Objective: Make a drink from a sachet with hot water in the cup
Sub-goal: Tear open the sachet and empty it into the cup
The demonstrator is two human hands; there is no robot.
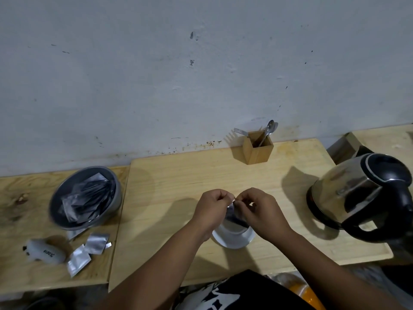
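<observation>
Sachet (234,217) of silver foil is pinched at its top edge between two hands above a white cup (233,237) on a pale wooden worktop (178,175). Left hand (212,208) is curled nearly closed, thumb and fingers clamped on the left corner of the packet's top. Right hand (260,209) is likewise closed tight, fingertips gripping the opposite corner, the two sets of knuckles almost touching. Sachet hangs down from the hands, its lower end reaching into or just over the cup's mouth; which of the two cannot be told. Cup sits directly beneath the hands, partly hidden by the wrists.

Well to the right stands a steel kettle (362,195) with a black handle and lid. Near the wall behind the hands is a wooden holder (258,151) with a spoon (268,130) and a fork (240,131). Well to the left, a grey bowl (86,198) holds more foil packets, with several foil packets (88,251) lying just in front of it on a neighbouring board.
</observation>
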